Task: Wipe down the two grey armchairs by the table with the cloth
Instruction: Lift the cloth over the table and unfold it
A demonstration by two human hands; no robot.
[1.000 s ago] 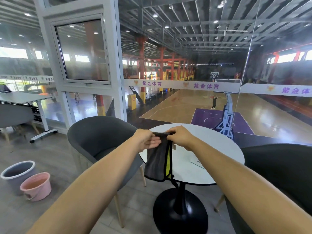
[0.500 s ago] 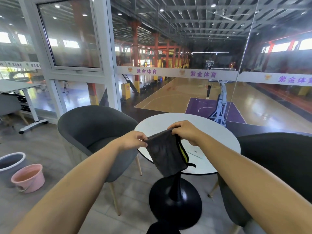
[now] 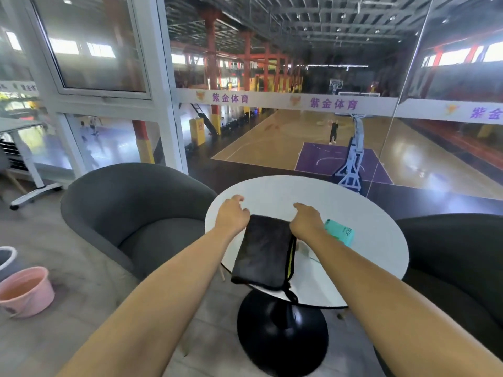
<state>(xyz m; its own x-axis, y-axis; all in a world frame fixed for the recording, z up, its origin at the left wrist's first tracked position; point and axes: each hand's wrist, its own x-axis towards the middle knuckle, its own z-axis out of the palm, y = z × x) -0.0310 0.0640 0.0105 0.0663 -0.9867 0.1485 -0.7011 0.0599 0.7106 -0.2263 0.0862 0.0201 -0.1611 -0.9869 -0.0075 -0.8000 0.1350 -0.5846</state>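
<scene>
A dark grey cloth (image 3: 262,251) with a yellow inner edge hangs spread between my hands, over the near edge of the round white table (image 3: 362,213). My left hand (image 3: 232,216) holds its top left corner. At the top right corner, my right hand (image 3: 307,219) grips it. One grey armchair (image 3: 136,210) stands left of the table, its seat facing right. The second grey armchair (image 3: 451,257) stands to the right, partly cut off by the frame edge. Neither hand touches a chair.
A teal packet (image 3: 341,232) lies on the table beside my right hand. The table stands on a black round base (image 3: 283,338). A pink bucket (image 3: 25,292) and a grey bucket (image 3: 5,257) sit on the floor at the left. Glass walls rise behind the chairs.
My hands have moved apart and forward, pulling the bunched cloth out flat over the table's near edge. The view has tipped down and closer to the table.
</scene>
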